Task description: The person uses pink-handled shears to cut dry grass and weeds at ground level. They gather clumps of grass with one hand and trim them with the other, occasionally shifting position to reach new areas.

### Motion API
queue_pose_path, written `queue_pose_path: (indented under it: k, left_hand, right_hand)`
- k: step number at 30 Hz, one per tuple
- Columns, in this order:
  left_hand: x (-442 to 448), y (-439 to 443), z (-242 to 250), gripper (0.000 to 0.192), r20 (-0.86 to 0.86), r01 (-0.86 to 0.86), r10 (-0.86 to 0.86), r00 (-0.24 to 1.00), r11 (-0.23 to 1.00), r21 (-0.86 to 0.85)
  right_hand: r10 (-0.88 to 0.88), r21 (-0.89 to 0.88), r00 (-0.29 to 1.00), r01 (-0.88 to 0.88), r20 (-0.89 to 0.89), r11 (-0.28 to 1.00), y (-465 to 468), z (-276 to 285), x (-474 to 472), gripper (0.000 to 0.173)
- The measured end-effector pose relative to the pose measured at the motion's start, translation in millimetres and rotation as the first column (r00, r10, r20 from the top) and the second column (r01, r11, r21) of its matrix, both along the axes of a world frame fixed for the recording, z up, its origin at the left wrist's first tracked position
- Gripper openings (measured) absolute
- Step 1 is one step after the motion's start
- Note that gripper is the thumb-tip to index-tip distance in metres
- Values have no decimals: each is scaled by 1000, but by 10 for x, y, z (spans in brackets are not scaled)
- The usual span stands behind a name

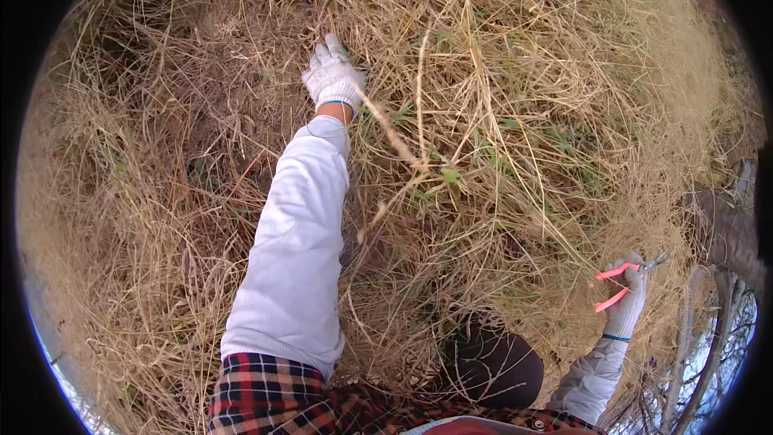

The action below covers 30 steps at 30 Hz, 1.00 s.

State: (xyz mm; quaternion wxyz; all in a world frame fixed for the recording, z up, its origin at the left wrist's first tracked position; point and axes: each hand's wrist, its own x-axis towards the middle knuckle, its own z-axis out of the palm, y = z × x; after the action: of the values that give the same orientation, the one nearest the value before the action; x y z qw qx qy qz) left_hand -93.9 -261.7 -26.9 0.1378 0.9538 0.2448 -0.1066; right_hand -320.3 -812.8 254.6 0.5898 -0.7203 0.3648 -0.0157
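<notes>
My left hand, in a white knitted glove, reaches far forward onto matted dry grass. Its fingers are extended and a little apart, touching the stalks; the thumb is hidden, and nothing shows in its grip. Out to the right, my right hand, also gloved, holds pruning shears with coral-red handles. The handles are spread, and the metal blades point to the right, away from my body. Long straw-coloured stems run from the middle of the grass towards the shears.
A dry branching stalk rises close before the camera. My dark-clad knee is bent at the bottom. Grey-brown trunks or branches stand at the right rim. A few green leaves show among the straw.
</notes>
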Motion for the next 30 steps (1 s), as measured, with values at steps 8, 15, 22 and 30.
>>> queue_pose_path:
  k: [8,15,22,30]
  left_hand:
    - [-52,20,-258,45,162,43,-62,985,992,115]
    - [-74,31,-181,93,-2,65,-65,998,996,63]
    - [-177,91,-12,65,435,-76,210,875,949,-305]
    - [229,-440,315,112,192,-279,338,921,919,-278]
  right_hand:
    - [-394,-55,916,398,69,916,-1185,87,-1296,36]
    - [-856,-575,516,708,26,409,-1877,755,-3096,29]
    - [-76,-327,957,169,279,930,-370,803,-1567,36]
    - [653,-327,506,-589,564,739,1978,1192,1767,52]
